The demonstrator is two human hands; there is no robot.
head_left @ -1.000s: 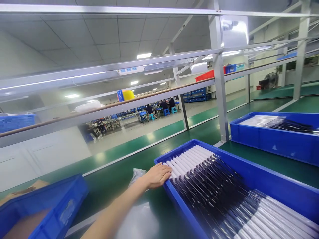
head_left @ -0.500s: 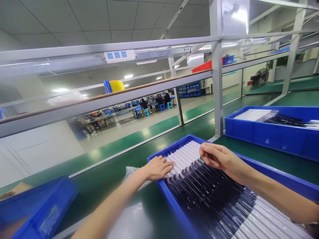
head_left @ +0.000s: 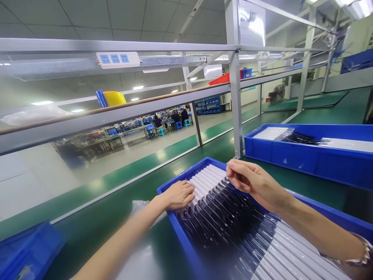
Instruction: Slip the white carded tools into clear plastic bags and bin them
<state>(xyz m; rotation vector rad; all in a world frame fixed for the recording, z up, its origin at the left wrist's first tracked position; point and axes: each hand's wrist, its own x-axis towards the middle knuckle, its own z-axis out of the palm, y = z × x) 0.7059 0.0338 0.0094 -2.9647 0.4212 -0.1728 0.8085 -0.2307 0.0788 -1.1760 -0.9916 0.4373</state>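
A blue plastic tray (head_left: 178, 235) in front of me holds several long wrapped sticks with white ends and dark middles (head_left: 221, 212), laid side by side. My left hand (head_left: 177, 194) rests palm down on the tray's near left corner, its fingers on the white ends. My right hand (head_left: 252, 182) hovers over the far end of the row with fingers curled and pinched together at the wrapped pieces. Whether it grips one I cannot tell.
A second blue tray (head_left: 305, 159) with the same pieces stands at the right on the green belt (head_left: 96, 221). Another blue bin (head_left: 26, 252) sits at the lower left. A crumpled clear bag (head_left: 138, 206) lies beside my left arm. A metal frame post (head_left: 236, 105) rises behind the tray.
My right hand came into view and reached over the far end of the row. My view has swung to the right, so the tray sits further left. My left hand stays on the corner.
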